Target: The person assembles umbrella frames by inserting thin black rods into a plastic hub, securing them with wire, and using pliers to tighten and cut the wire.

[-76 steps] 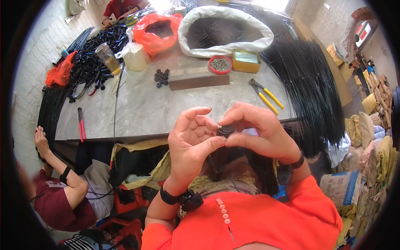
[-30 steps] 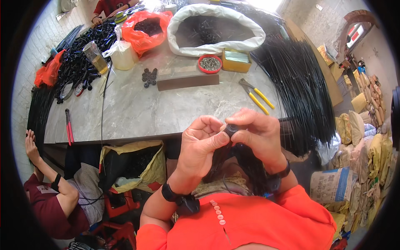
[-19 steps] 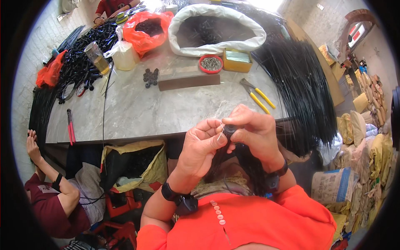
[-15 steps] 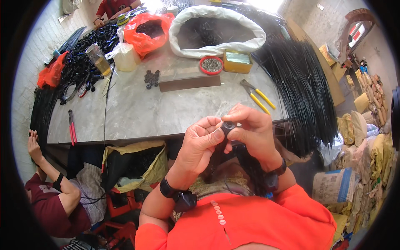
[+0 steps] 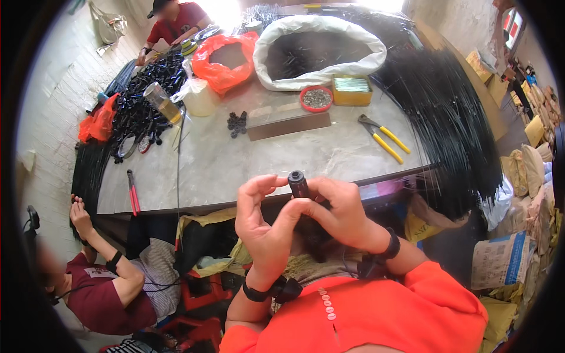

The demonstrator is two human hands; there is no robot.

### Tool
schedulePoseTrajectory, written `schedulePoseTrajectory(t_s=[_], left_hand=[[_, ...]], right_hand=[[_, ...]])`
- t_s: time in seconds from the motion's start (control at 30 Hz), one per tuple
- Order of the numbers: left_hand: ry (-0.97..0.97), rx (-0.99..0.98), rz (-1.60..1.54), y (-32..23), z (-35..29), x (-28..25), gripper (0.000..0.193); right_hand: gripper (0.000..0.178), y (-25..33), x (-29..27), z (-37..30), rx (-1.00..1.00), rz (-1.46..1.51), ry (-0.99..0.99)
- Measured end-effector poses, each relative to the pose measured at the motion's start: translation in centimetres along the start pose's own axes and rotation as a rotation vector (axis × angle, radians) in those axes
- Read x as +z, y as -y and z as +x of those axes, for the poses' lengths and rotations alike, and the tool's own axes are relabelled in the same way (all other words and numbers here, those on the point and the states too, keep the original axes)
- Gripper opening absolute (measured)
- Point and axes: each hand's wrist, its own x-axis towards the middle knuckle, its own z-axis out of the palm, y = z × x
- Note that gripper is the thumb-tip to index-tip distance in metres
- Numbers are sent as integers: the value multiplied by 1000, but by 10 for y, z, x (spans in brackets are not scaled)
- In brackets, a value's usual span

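Observation:
A short black hollow cylinder (image 5: 299,187), probably plastic, stands upright between my hands, its round opening facing up. My right hand (image 5: 341,209) is closed around it from the right side. On the other side, my left hand (image 5: 259,226) is curved with thumb and fingers apart. Its fingertips are close to the cylinder's upper end, and its thumb lies near the lower part, by the right thumb. Beyond the hands, yellow-handled pliers (image 5: 385,139) lie on the grey table (image 5: 235,170). A red dish of small metal pieces (image 5: 316,99) sits farther back.
A pile of black parts (image 5: 138,112) covers the table's left. Red (image 5: 222,82) and white (image 5: 276,79) bags stand at the back. Long black rods (image 5: 456,112) overhang the right edge. Red-handled pliers (image 5: 133,194) lie left. Co-workers sit at the left (image 5: 100,294) and far left.
My left fingers have opened out from their pinch at the cylinder's top. The cylinder now shows more of its length in my right hand. The whole view has shifted.

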Motion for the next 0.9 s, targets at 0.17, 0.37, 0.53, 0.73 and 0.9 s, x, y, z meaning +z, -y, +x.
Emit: schedulePoseTrajectory(t_s=[0.17,0.37,0.53,0.73,0.9], left_hand=[[4,-115,84,-10,4,-6,39],[175,-287,-382,-17,16,-30,32],[289,-207,-438,-15,19,-47,33],[350,-130,-479,-5,10,-49,34],[389,-69,-547,6,9,-55,36]], right_hand=[[31,-1,19,0,-182,-118,-46],[38,-31,33,-13,247,804,450],[45,-29,45,-36,405,1134,607],[49,-33,49,-44,429,1083,584],[47,-25,34,-32,354,832,690]])
